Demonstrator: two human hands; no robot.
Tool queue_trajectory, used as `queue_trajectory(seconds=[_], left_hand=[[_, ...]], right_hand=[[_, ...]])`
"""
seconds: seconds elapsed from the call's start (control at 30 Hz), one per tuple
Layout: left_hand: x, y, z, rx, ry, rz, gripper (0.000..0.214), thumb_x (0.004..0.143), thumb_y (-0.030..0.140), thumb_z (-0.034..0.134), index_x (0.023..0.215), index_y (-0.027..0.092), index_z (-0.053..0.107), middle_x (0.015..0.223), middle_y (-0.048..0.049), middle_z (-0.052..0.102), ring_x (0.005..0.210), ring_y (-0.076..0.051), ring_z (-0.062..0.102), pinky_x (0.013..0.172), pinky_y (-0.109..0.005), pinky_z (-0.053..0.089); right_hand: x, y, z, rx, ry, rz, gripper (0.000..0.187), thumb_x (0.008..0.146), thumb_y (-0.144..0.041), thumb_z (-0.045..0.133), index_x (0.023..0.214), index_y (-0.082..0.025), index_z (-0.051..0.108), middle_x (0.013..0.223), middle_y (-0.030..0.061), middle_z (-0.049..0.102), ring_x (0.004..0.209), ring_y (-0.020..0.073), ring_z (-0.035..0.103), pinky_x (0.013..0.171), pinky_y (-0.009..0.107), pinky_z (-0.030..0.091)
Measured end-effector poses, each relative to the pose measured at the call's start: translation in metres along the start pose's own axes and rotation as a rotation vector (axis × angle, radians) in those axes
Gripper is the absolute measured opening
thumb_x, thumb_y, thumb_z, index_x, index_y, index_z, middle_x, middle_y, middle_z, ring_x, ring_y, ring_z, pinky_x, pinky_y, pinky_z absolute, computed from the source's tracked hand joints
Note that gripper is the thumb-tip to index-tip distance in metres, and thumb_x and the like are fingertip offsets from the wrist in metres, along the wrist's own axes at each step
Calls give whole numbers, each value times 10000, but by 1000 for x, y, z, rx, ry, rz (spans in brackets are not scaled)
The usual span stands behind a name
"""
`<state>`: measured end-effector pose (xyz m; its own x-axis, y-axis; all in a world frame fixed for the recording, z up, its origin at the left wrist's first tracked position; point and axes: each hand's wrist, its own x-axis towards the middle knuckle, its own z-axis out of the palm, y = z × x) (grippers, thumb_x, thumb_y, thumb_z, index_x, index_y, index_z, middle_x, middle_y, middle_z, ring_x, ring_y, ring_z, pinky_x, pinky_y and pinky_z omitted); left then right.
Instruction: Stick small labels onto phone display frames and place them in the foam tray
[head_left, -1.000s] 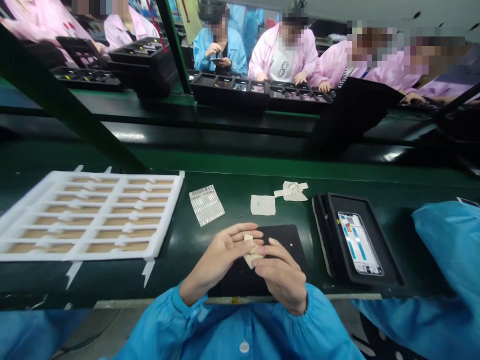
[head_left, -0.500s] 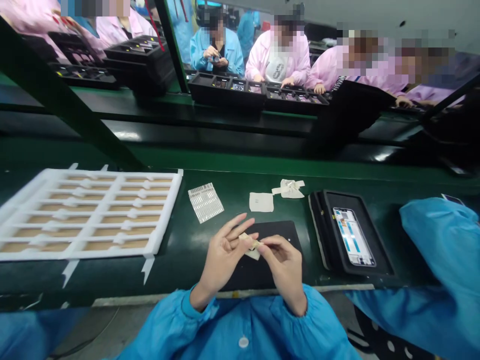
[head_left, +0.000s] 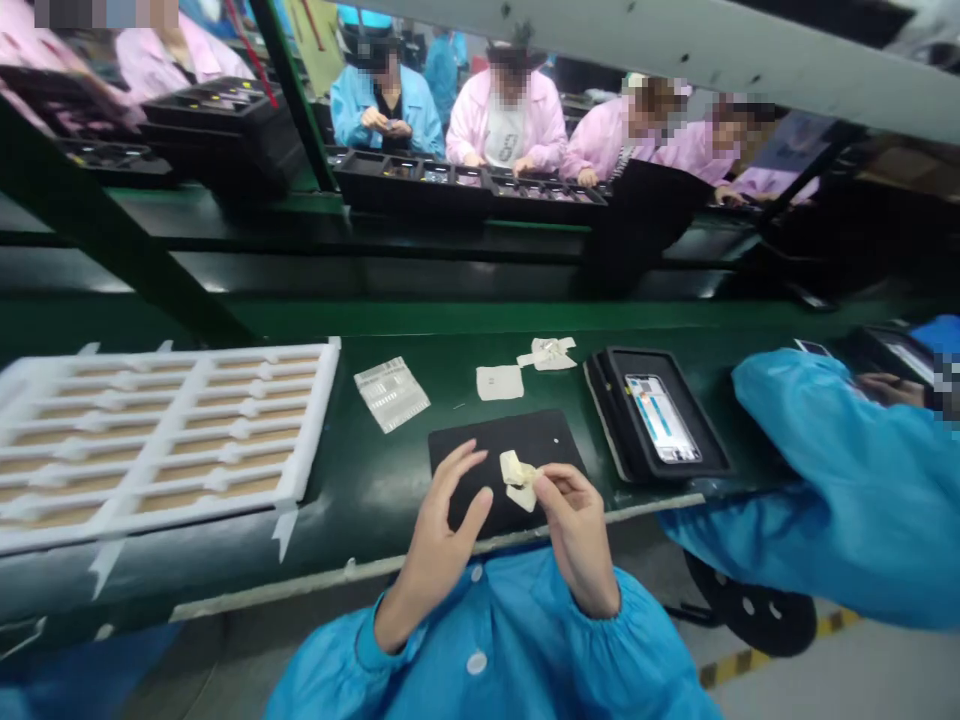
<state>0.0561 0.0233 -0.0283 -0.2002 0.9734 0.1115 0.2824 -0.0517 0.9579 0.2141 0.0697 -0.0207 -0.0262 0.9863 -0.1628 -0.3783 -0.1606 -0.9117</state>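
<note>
My right hand (head_left: 576, 525) pinches a small crumpled cream piece (head_left: 520, 474), which looks like paper or cloth. It hangs over a black mat (head_left: 487, 435). To its left, my left hand (head_left: 444, 520) is open above the mat's near edge, thumb and fingers apart, holding nothing. Beyond the mat lie a flat cream square (head_left: 500, 382) and another crumpled cream piece with strips (head_left: 551, 353). A sheet with rows of silvery strips (head_left: 390, 393) lies farther left.
A white slotted frame (head_left: 319, 400) over brown board fills the left of the green bench. On the right, a black tray (head_left: 709, 460) holds a phone frame (head_left: 664, 420). A co-worker's blue sleeve (head_left: 810, 430) reaches in beside it. More workers sit behind black trays (head_left: 412, 190) opposite.
My left hand has let go of the cream piece and moved apart from it. My right hand still pinches the piece. The camera view has shifted.
</note>
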Motion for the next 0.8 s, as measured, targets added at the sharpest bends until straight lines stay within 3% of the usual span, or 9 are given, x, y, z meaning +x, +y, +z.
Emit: queue_trajectory(seconds=[0.1, 0.2, 0.3, 0.4, 0.5, 0.6, 0.7, 0.8], left_hand=[[-20, -5, 13, 182, -151, 31, 286, 987, 380, 475, 1223, 295, 613, 1471, -58, 450, 1372, -254, 429, 1145, -481, 372], [-33, -10, 36, 286, -333, 125, 293, 992, 357, 451, 1205, 276, 636, 1472, -78, 450, 1359, -275, 445, 1119, -493, 405], [-34, -15, 73, 381, -494, 317, 296, 983, 346, 463, 1204, 264, 643, 1455, -91, 470, 1380, -302, 415, 1124, -520, 388], [-21, -17, 123, 477, -585, 512, 306, 971, 365, 480, 1197, 237, 640, 1438, -116, 477, 1383, -323, 401, 1134, -538, 359], [3, -17, 172, 574, -538, 635, 391, 958, 396, 471, 1263, 181, 590, 1432, -165, 463, 1363, -350, 413, 1114, -532, 371], [22, -14, 204, 700, -342, 649, 531, 953, 437, 429, 1354, 96, 495, 1481, -226, 371, 1385, -388, 364, 1118, -535, 341], [23, -10, 215, 786, -193, 640, 657, 940, 476, 420, 1460, 81, 348, 1557, -236, 244, 1438, -393, 272, 1155, -538, 270], [15, -5, 216, 815, -198, 641, 715, 909, 474, 436, 1504, 108, 287, 1611, -204, 130, 1481, -385, 157, 1194, -552, 155]], right_hand=[[-19, -4, -29, 22, 64, -55, 234, 719, -362, 836, 822, -201, 700, 771, 22, 714, 723, 167, 656, 691, 278, 528], [-41, -15, -71, 28, 229, -151, 237, 724, -355, 830, 824, -194, 687, 751, 18, 705, 693, 159, 646, 678, 279, 524], [-69, -30, -125, 3, 445, -301, 241, 727, -356, 822, 842, -191, 690, 830, 26, 707, 766, 165, 648, 727, 299, 534], [-104, -40, -193, -26, 726, -448, 280, 700, -382, 829, 834, -180, 690, 856, 35, 698, 792, 169, 644, 738, 315, 539], [-142, -42, -267, -9, 991, -548, 314, 690, -409, 825, 824, -169, 674, 780, 21, 678, 719, 154, 639, 710, 315, 541], [-175, -37, -339, 25, 1224, -646, 357, 654, -414, 841, 819, -166, 645, 771, 11, 671, 704, 152, 646, 729, 328, 552], [-195, -34, -401, 41, 1430, -729, 389, 615, -410, 858, 802, -161, 624, 770, 12, 665, 712, 162, 657, 750, 348, 564], [-199, -44, -448, 13, 1628, -825, 391, 614, -401, 856, 800, -154, 618, 764, 17, 650, 707, 173, 655, 768, 375, 570]])
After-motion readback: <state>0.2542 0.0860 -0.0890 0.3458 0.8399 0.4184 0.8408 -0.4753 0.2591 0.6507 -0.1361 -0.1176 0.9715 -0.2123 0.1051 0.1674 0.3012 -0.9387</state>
